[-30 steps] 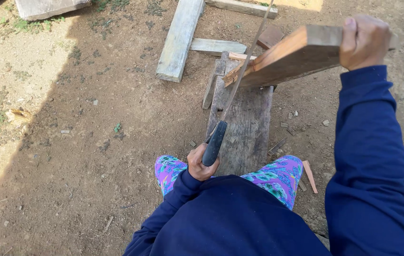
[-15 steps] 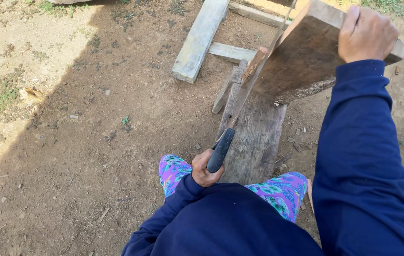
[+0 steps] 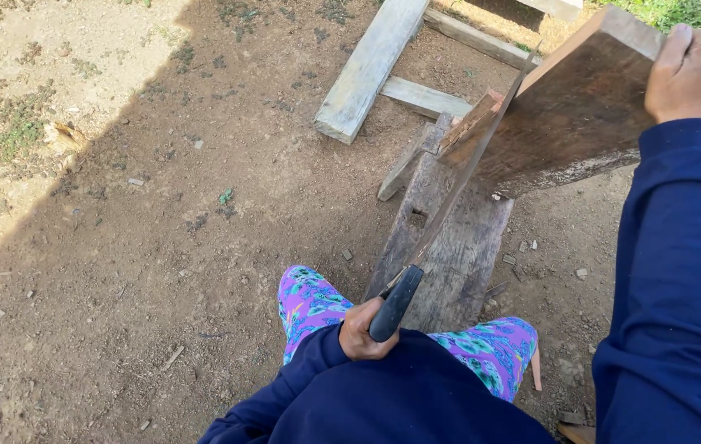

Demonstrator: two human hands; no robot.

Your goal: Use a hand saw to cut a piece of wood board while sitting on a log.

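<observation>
My right hand (image 3: pixel 694 76) grips the top edge of a thick wooden board (image 3: pixel 573 119), held tilted in the air with its dark broad face towards me. My left hand (image 3: pixel 357 330) is closed around the black handle (image 3: pixel 396 302) of a long machete. Its thin blade (image 3: pixel 464 182) slants up and right, and its far end meets the board's lower left edge. Under the blade lies a weathered grey plank (image 3: pixel 459 247) on the ground between my knees, which are in purple patterned trousers (image 3: pixel 309 300).
Bare dirt ground, shaded around me and sunlit at the far left. A pale long plank (image 3: pixel 369 67) lies ahead, with a shorter one (image 3: pixel 423 97) and another strip (image 3: pixel 482 39) beside it. Small wood chips dot the soil by the grey plank. Grass shows at the top right.
The board has tipped up, so its broad dark face now shows instead of its edge. The machete stays against its lower left edge, and my left hand has kept its place.
</observation>
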